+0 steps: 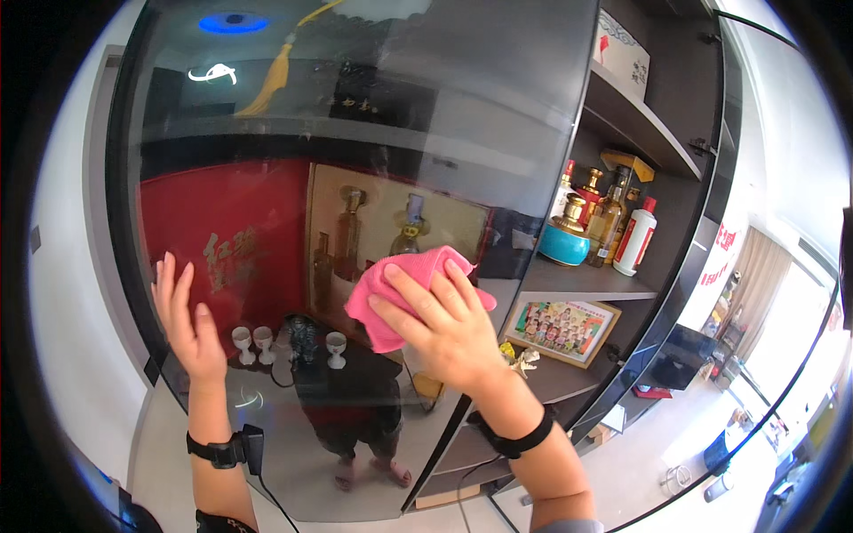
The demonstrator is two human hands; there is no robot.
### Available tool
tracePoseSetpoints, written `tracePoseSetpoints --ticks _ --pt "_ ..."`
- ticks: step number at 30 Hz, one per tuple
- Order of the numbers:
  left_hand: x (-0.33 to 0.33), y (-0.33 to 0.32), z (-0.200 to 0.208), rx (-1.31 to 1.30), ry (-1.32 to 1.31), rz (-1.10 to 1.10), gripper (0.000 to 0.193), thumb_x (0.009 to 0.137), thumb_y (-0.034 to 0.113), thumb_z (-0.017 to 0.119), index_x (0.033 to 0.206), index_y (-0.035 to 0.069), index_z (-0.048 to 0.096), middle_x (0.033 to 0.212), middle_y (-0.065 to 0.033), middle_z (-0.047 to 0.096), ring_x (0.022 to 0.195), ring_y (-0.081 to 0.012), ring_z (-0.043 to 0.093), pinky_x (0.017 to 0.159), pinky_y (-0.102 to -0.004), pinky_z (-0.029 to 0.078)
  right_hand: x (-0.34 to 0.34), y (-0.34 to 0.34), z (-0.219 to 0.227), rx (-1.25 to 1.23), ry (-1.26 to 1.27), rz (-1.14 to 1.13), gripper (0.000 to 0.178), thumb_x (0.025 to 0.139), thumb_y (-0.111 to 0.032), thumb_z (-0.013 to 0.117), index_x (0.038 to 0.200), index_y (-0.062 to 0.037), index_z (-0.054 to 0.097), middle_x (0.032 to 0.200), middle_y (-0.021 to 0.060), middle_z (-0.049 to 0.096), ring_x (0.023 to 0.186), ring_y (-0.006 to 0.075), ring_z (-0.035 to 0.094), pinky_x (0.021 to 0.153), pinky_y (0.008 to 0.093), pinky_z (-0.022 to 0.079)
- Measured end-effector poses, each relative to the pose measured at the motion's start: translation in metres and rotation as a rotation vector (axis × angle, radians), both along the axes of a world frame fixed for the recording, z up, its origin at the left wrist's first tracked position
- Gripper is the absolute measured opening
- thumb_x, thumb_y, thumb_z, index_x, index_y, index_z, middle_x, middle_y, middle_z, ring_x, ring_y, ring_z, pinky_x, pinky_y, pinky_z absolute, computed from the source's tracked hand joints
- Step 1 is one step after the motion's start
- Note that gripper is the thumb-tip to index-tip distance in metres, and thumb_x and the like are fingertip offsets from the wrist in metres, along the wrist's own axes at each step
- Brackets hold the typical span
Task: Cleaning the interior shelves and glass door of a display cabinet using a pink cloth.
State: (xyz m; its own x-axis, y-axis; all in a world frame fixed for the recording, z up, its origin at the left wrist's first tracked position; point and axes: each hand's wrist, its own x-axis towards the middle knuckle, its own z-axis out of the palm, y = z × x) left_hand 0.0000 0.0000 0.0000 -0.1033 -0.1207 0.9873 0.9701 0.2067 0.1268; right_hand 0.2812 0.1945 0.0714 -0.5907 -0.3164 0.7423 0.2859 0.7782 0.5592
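My right hand point(449, 333) presses a pink cloth point(378, 280) against the dark glass door point(480, 115) of a tall cabinet, its fingers spread over the cloth. Raised beside the door's left edge, my left hand point(188, 333) is empty with its fingers apart; whether it touches the glass I cannot tell. Through the glass show a red box point(178, 204), a tan box holding bottles point(400, 191), and small white goblets point(336, 349) on a lower shelf. My reflection overlaps them.
Right of the door, open shelves hold several bottles point(607, 222), a turquoise jar point(563, 244), a framed group photo point(564, 329) and a white box point(622, 53). Another glass door point(662, 306) stands swung out at the right. Thin cables hang from the black bands point(218, 450) on my wrists.
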Motion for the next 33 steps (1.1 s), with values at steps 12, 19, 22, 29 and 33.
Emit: tracePoseSetpoints --ticks 12,19,22,29,33 --pt "0.089 0.013 0.057 -0.034 0.145 -0.259 0.025 0.089 0.004 0.043 0.11 0.001 0.057 0.123 -0.0159 0.056 0.119 -0.0321 0.053 0.111 -0.0488 0.031 0.1 0.053 0.266 0.056 0.911 0.055 0.047 0.078 0.001 0.057 0.12 -0.0172 0.063 0.132 0.011 0.042 0.116 0.0306 0.052 0.1 0.0381 0.043" --pt "0.167 0.08 0.103 -0.202 0.342 -0.231 0.017 0.09 0.006 0.046 0.101 0.003 0.059 0.11 -0.014 0.061 0.11 -0.0307 0.056 0.106 -0.0516 0.035 0.085 0.17 0.39 -0.284 0.636 -0.171 0.036 0.084 -0.022 0.062 0.119 -0.0162 0.066 0.116 0.0173 0.061 0.104 0.033 0.058 0.098 0.0379 0.042" --pt "0.204 0.11 0.126 -0.231 0.429 -0.218 0.014 0.079 0.002 0.052 0.087 0.003 0.063 0.102 -0.014 0.064 0.102 -0.0338 0.059 0.1 -0.0538 0.038 0.08 0.172 0.391 -0.337 0.12 -0.293 0.04 0.083 -0.036 0.066 0.109 -0.007 0.068 0.106 0.0166 0.067 0.092 0.0275 0.061 0.086 0.0368 0.046" --pt "0.266 0.17 0.21 -0.235 0.592 -0.081 0.028 0.068 0.002 0.058 0.095 0.006 0.062 0.11 -0.013 0.059 0.107 -0.0328 0.057 0.101 -0.0472 0.039 0.065 0.16 0.404 -0.316 0.169 -0.168 0.042 0.089 -0.037 0.055 0.113 -0.0055 0.069 0.11 0.0096 0.068 0.096 0.0202 0.061 0.086 0.0348 0.045" --pt "0.275 0.224 0.261 -0.01 0.631 0.044 0.035 0.074 0.008 0.058 0.108 0.005 0.063 0.118 -0.0108 0.061 0.12 -0.0274 0.053 0.11 -0.0459 0.031 0.091 0.164 0.379 -0.574 -0.194 -0.055 0.05 0.09 -0.042 0.05 0.121 -0.0053 0.064 0.121 0.0136 0.064 0.105 0.0262 0.062 0.091 0.0393 0.045"
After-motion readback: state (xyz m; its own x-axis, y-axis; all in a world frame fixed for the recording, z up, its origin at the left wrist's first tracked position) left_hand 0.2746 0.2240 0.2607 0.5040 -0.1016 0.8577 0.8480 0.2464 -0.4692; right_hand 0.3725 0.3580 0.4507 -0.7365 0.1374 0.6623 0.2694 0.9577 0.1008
